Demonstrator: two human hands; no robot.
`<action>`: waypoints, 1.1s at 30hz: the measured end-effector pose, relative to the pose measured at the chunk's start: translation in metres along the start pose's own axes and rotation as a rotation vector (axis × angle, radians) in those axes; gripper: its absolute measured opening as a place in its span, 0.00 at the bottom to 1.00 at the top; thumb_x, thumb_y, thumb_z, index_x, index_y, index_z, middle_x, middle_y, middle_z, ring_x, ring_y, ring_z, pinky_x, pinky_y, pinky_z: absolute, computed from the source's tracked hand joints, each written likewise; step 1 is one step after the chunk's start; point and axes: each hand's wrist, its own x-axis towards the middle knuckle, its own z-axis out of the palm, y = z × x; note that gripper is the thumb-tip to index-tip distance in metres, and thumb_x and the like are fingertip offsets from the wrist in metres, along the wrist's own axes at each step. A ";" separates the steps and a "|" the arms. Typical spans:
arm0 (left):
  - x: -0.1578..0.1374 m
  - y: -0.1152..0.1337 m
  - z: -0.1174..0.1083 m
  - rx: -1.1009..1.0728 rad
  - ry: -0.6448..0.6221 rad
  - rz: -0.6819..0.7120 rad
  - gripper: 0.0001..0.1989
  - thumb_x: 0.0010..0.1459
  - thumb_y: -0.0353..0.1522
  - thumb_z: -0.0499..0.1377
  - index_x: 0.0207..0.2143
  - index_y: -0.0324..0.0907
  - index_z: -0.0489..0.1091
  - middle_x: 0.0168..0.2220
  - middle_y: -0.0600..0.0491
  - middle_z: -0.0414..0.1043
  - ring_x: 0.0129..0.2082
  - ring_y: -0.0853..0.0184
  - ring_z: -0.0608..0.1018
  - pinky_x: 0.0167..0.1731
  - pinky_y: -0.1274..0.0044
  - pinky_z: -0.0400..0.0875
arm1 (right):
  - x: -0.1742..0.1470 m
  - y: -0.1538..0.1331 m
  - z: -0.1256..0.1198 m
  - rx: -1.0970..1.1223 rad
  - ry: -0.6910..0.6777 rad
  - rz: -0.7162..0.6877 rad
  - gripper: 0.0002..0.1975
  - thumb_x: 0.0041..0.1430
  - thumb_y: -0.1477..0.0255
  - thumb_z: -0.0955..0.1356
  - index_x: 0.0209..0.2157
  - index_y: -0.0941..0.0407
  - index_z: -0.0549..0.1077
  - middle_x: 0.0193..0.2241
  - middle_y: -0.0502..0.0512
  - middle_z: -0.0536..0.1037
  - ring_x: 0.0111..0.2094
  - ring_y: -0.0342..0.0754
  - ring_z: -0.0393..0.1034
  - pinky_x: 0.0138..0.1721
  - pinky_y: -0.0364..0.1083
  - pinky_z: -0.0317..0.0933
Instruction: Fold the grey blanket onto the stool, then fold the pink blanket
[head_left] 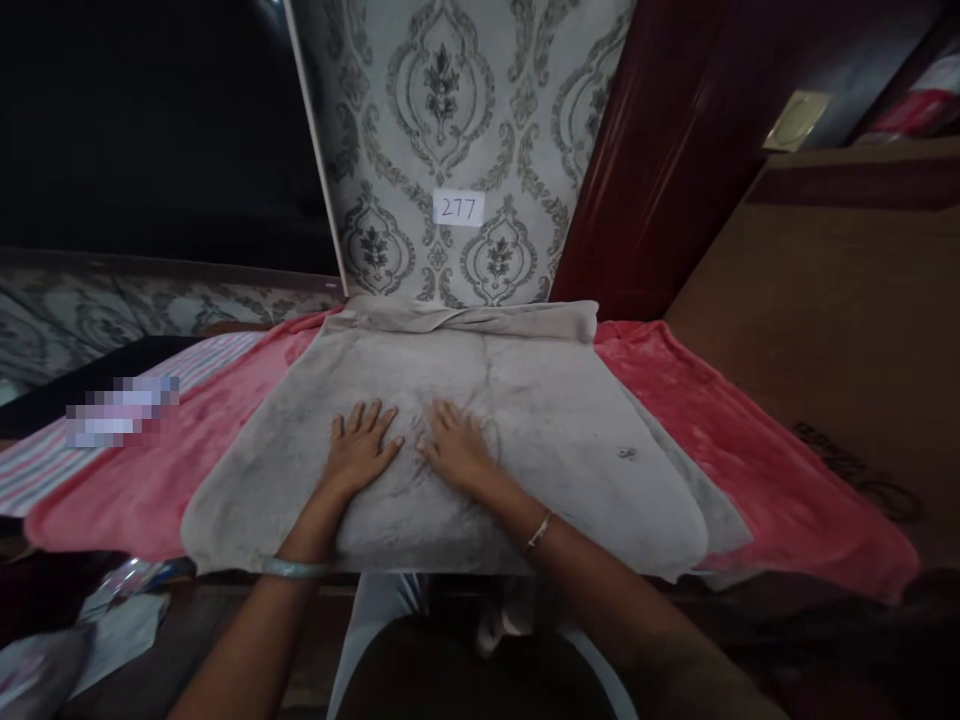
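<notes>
A grey plush cloth (547,400) lies spread out in front of me, its far edge folded or rolled over near the wall. My left hand (361,448) rests flat on it, fingers spread, left of the middle. Just to the right, my right hand (456,445) also presses on the cloth with fingers stretched out, slightly blurred. Small wrinkles show in the fabric around and between the hands. Neither hand holds anything. A small dark mark (627,454) is on the cloth's right side.
Under the grey cloth, a red plush cloth (720,430) sticks out on both sides. A striped cloth (217,352) lies at the left. A large dark screen (150,140) stands back left, a cardboard box (840,300) right. A "277" label (458,208) is on the patterned wall.
</notes>
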 end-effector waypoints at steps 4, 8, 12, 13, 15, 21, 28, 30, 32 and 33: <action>0.002 -0.001 0.000 -0.003 0.005 -0.010 0.31 0.66 0.46 0.46 0.69 0.49 0.52 0.72 0.49 0.45 0.71 0.50 0.47 0.65 0.50 0.43 | -0.017 0.016 0.005 -0.024 -0.113 0.039 0.34 0.69 0.53 0.54 0.70 0.54 0.49 0.72 0.54 0.44 0.72 0.54 0.33 0.68 0.61 0.31; 0.002 0.000 -0.001 0.009 0.006 0.005 0.31 0.66 0.45 0.45 0.69 0.47 0.53 0.72 0.48 0.45 0.71 0.49 0.47 0.65 0.49 0.43 | -0.053 0.086 -0.014 -0.155 -0.083 0.304 0.34 0.69 0.54 0.54 0.71 0.55 0.48 0.72 0.55 0.42 0.72 0.53 0.32 0.68 0.60 0.32; 0.003 0.001 -0.002 0.028 0.008 0.001 0.31 0.66 0.44 0.45 0.69 0.45 0.54 0.71 0.47 0.46 0.71 0.48 0.48 0.65 0.49 0.44 | -0.082 0.139 -0.042 -0.274 -0.106 0.580 0.34 0.69 0.58 0.55 0.70 0.59 0.47 0.72 0.60 0.41 0.72 0.55 0.34 0.67 0.61 0.35; 0.003 0.001 -0.001 0.030 0.009 -0.002 0.31 0.66 0.44 0.45 0.69 0.45 0.54 0.71 0.47 0.45 0.71 0.48 0.48 0.65 0.49 0.44 | -0.083 0.144 -0.047 -0.290 -0.094 0.637 0.33 0.69 0.59 0.56 0.70 0.60 0.49 0.71 0.62 0.43 0.72 0.56 0.34 0.67 0.62 0.35; 0.004 0.000 -0.001 0.033 0.011 -0.004 0.32 0.66 0.45 0.45 0.69 0.45 0.53 0.71 0.47 0.45 0.71 0.48 0.48 0.65 0.49 0.43 | -0.074 0.138 -0.053 -0.290 -0.027 0.651 0.32 0.69 0.61 0.57 0.69 0.61 0.52 0.71 0.66 0.46 0.71 0.60 0.36 0.66 0.65 0.36; 0.007 -0.003 0.001 0.034 0.019 -0.006 0.32 0.65 0.45 0.44 0.69 0.45 0.54 0.71 0.48 0.47 0.71 0.49 0.48 0.65 0.50 0.44 | 0.006 0.046 -0.026 -0.051 0.034 0.067 0.30 0.68 0.59 0.59 0.67 0.56 0.58 0.69 0.60 0.53 0.70 0.56 0.45 0.66 0.60 0.46; 0.010 -0.007 0.003 0.041 0.045 0.017 0.33 0.64 0.45 0.41 0.68 0.44 0.55 0.71 0.48 0.48 0.71 0.49 0.49 0.64 0.50 0.46 | 0.054 0.070 -0.020 -0.056 -0.008 0.175 0.30 0.67 0.52 0.54 0.68 0.43 0.56 0.69 0.52 0.53 0.70 0.49 0.42 0.68 0.53 0.40; 0.010 -0.007 0.004 0.029 0.050 0.019 0.33 0.64 0.45 0.42 0.68 0.44 0.55 0.71 0.48 0.48 0.70 0.49 0.50 0.64 0.49 0.47 | 0.046 0.115 -0.031 -0.102 -0.021 0.308 0.34 0.67 0.51 0.52 0.69 0.49 0.54 0.70 0.55 0.50 0.71 0.51 0.40 0.68 0.55 0.39; 0.010 -0.008 0.004 0.017 0.059 0.021 0.33 0.64 0.44 0.42 0.68 0.44 0.56 0.71 0.48 0.48 0.71 0.49 0.50 0.64 0.49 0.46 | 0.030 0.162 -0.044 -0.129 -0.021 0.412 0.36 0.68 0.53 0.51 0.70 0.57 0.51 0.71 0.58 0.46 0.71 0.55 0.39 0.67 0.60 0.38; 0.010 -0.008 0.005 0.015 0.063 0.021 0.33 0.64 0.44 0.43 0.68 0.44 0.56 0.71 0.48 0.49 0.71 0.49 0.49 0.64 0.50 0.46 | 0.019 0.185 -0.050 -0.142 -0.024 0.465 0.36 0.68 0.54 0.51 0.70 0.59 0.50 0.71 0.60 0.45 0.71 0.57 0.38 0.67 0.62 0.37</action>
